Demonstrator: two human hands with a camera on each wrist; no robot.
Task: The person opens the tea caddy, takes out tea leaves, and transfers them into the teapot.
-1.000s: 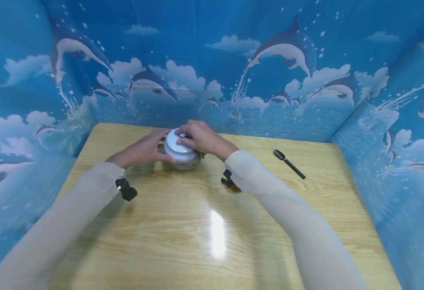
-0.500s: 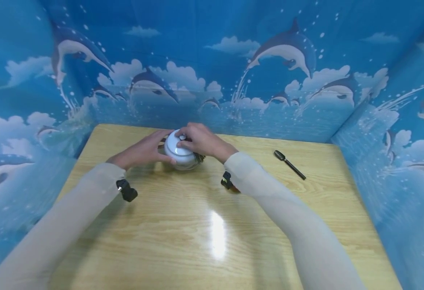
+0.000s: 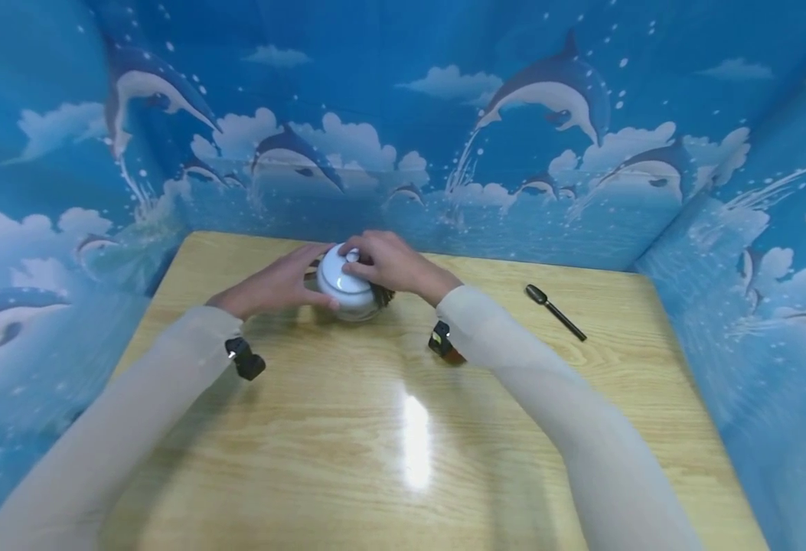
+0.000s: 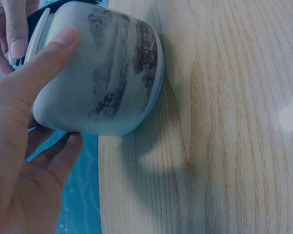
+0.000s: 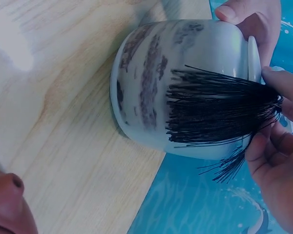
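A white ceramic jar (image 4: 97, 73) with a brown printed scene stands near the table's back edge. My left hand (image 3: 279, 283) grips its side, thumb on the near wall and fingers round the far side. My right hand (image 3: 389, 264) pinches the knob of the white lid (image 3: 337, 268), which sits at the jar's mouth. From the pinching fingers (image 5: 281, 83) a black tassel (image 5: 215, 107) of thin strands hangs down over the jar's wall.
A black spoon-shaped tool (image 3: 556, 312) lies on the wooden table (image 3: 320, 428) at the right. A glossy reddish-brown object (image 5: 10, 202) with a small hole is partly hidden under the right wrist in the head view. Blue dolphin-print curtains (image 3: 403, 92) enclose the back and sides.
My right hand and the lid have come down slightly onto the jar. My left hand keeps its grip. The head view has shifted slightly.
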